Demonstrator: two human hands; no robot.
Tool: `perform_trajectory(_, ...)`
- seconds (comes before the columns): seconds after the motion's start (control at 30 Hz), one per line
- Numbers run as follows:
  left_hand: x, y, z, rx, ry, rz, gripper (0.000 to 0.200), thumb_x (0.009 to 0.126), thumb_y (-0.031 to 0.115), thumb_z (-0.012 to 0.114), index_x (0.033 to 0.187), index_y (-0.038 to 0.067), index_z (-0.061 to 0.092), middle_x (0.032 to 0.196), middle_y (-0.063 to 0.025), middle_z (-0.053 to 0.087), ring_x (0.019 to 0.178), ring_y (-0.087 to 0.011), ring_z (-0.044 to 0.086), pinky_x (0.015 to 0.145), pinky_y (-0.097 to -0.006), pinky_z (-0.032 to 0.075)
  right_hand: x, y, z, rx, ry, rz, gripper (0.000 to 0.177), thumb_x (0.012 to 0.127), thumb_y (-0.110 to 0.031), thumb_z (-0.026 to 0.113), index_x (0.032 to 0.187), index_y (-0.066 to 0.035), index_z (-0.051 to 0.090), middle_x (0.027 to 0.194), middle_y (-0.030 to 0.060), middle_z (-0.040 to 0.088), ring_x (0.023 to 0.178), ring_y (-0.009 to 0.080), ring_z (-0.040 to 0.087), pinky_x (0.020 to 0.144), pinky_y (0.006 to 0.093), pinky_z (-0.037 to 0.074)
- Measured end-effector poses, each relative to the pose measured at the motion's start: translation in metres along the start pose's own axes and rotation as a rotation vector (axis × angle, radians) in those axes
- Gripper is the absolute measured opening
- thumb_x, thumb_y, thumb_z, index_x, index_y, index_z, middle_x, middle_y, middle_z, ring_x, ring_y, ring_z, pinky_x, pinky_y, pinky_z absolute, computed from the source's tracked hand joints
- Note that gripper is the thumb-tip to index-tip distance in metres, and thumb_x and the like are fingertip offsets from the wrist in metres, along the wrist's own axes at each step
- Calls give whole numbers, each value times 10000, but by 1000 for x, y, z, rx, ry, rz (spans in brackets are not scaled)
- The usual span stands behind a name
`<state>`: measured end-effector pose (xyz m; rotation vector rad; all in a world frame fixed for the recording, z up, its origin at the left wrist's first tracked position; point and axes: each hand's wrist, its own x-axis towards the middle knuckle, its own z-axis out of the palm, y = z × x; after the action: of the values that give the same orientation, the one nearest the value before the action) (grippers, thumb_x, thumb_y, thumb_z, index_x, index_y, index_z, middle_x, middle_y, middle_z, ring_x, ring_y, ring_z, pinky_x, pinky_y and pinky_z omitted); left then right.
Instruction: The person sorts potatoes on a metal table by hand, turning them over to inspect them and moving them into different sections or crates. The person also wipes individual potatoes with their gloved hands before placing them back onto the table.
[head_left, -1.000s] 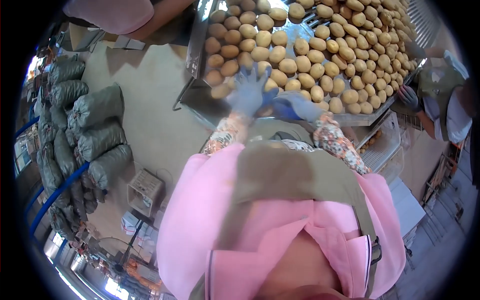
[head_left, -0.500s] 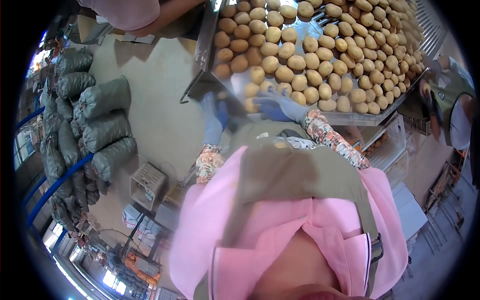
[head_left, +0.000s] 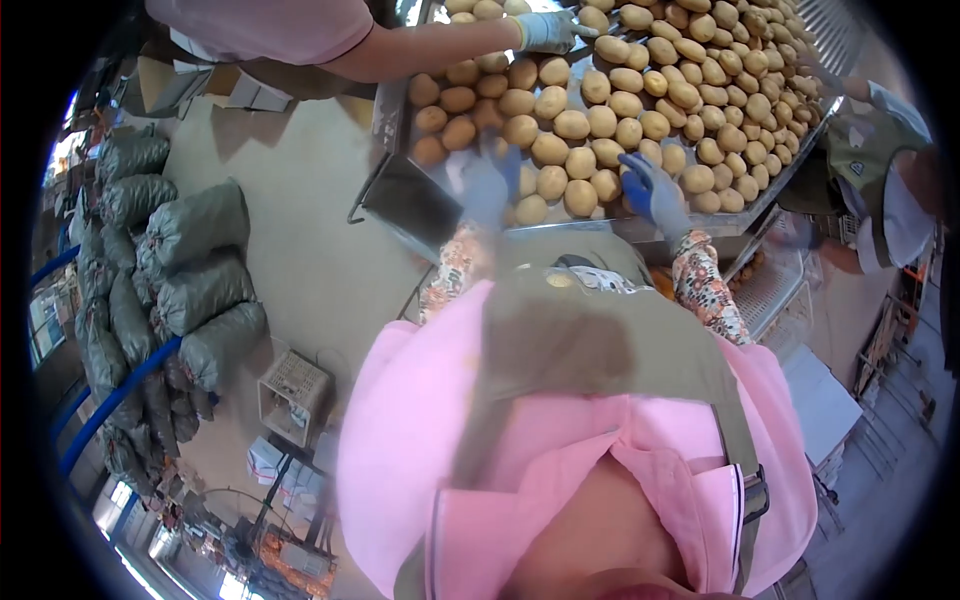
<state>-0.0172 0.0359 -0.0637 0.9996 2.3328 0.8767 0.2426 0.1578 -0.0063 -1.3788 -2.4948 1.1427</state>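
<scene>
Many potatoes (head_left: 571,124) lie spread over a metal sorting table (head_left: 560,222) in front of me. My left hand (head_left: 488,186), in a grey-blue glove, is over the table's near left corner, beside the closest potatoes. Motion smears its fingers. My right hand (head_left: 655,196), gloved the same way, is at the near edge with its fingers stretched out among the front potatoes. The blue palm side of that glove faces left, and no potato shows in its grasp.
A co-worker's gloved hand (head_left: 550,32) reaches over the potatoes from the far left. Another person (head_left: 880,170) stands at the table's right side. Filled green sacks (head_left: 205,220) are stacked at left, near a plastic crate (head_left: 292,398). A white crate (head_left: 780,290) stands below the table at right.
My left hand has moved from outside the table edge onto the table. My right hand has shifted right along the front potatoes. The co-worker's arm has come in over the far side.
</scene>
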Motion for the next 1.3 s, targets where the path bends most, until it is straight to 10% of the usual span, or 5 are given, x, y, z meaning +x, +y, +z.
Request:
perform_trajectory(0.17, 3, 6, -23, -71, -10, 24, 540, 876, 361, 615, 1320, 90, 469, 1163, -168, 594, 1025, -311, 588, 875, -413, 474, -6, -49, 56, 131, -308, -212, 367, 932, -213, 507, 1278, -302, 592, 1440, 93, 461, 1371, 477, 259, 1169, 527, 99)
perform_trajectory(0.6, -56, 61, -69, -477, -67, 225, 630, 698, 254, 836, 1197, -1, 548, 1087, -113, 604, 979, -176, 595, 839, -317, 508, 1, -120, 39, 1303, -601, 472, 580, 989, -462, 442, 1397, -52, 389, 1291, 89, 525, 1062, 145, 540, 934, 279, 457)
perform_trajectory(0.77, -49, 69, -76, -467, 9, 341, 467, 707, 249, 821, 1051, 8, 616, 1027, -76, 621, 881, -162, 599, 759, -302, 506, -17, -123, 42, 479, -120, -522, 497, 1022, -391, 402, 1345, -14, 426, 1263, 103, 542, 1122, 161, 537, 944, 284, 465)
perform_trajectory(1.0, -38, 64, -83, -1169, -225, -193, 163, 901, 102, 618, 1016, -14, 608, 1008, -66, 625, 794, -119, 599, 746, -256, 484, -22, -136, 32, 1279, -432, 39, 505, 1036, -377, 356, 1420, -49, 359, 1337, 98, 488, 1218, 201, 507, 1029, 347, 428)
perform_trajectory(1.3, -69, 88, -77, -885, -156, 125, 473, 829, 119, 699, 1249, -19, 532, 1137, -90, 609, 1034, -153, 581, 888, -295, 484, -18, -138, 28, 1528, -444, 124, 491, 1032, -369, 376, 1406, -52, 373, 1329, 87, 495, 1223, 193, 499, 1050, 357, 407)
